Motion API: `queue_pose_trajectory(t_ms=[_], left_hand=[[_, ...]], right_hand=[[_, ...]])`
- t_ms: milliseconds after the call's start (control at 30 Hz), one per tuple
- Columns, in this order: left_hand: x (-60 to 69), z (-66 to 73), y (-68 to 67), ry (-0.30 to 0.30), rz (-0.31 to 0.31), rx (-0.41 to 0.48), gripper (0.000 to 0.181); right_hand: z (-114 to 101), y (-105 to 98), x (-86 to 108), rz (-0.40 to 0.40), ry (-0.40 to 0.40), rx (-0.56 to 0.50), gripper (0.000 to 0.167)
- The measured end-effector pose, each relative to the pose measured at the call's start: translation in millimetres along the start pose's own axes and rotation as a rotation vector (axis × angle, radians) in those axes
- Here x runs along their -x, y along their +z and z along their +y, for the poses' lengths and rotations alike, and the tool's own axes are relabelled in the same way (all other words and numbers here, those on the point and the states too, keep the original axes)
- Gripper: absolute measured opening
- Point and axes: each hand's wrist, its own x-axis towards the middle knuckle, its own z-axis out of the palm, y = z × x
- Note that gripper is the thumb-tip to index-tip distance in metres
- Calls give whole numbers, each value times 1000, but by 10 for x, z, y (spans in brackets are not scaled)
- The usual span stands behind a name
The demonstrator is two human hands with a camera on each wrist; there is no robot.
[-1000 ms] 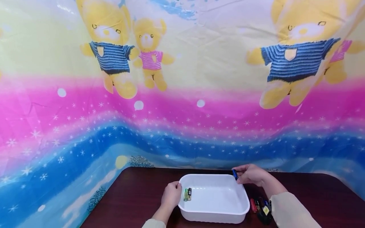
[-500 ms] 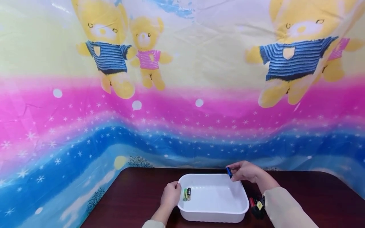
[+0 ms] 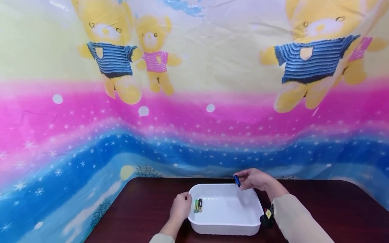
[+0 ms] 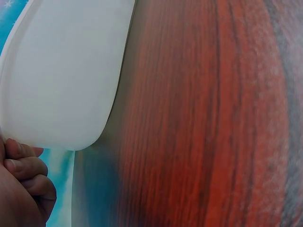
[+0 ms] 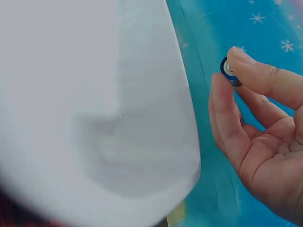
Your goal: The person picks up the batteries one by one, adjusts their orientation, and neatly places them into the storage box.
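A white plastic tub (image 3: 225,230) stands on the table. My left hand (image 3: 180,206) holds its left rim; in the left wrist view the curled fingers (image 4: 33,166) are at the tub's corner. Inside, near the left wall, a green battery (image 3: 196,206) and a black-and-gold battery (image 3: 200,205) lie side by side. My right hand (image 3: 254,179) pinches a blue battery (image 3: 237,181) between thumb and fingertips, raised by the tub's far right rim. The right wrist view shows one end of this battery (image 5: 224,66) beside the tub wall.
The dark wooden table (image 3: 146,206) reaches back to a printed bear curtain (image 3: 194,135). A black device with a yellow label (image 3: 267,219) sits at the right sleeve's cuff, to the tub's right, hiding most of the loose batteries there.
My right hand has moved left with the blue battery along the tub's far rim. The left hand keeps its hold on the tub. The head view has shifted slightly.
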Motion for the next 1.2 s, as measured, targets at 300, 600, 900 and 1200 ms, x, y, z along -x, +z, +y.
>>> queue_pose_trajectory(t_ms=[300, 600, 900, 1200], left_hand=[[4, -16, -7, 17, -6, -3, 32], [-6, -32, -20, 18, 9, -5, 32], [-19, -3, 5, 9, 26, -16, 31], [14, -1, 26, 6, 33, -30, 31]], right_hand=[[-5, -5, -151, -26, -26, -20, 61], [66, 23, -302, -127, -160, -81, 68], [103, 52, -349, -151, -204, -80, 66], [173, 94, -371, -205, -200, -60, 68]])
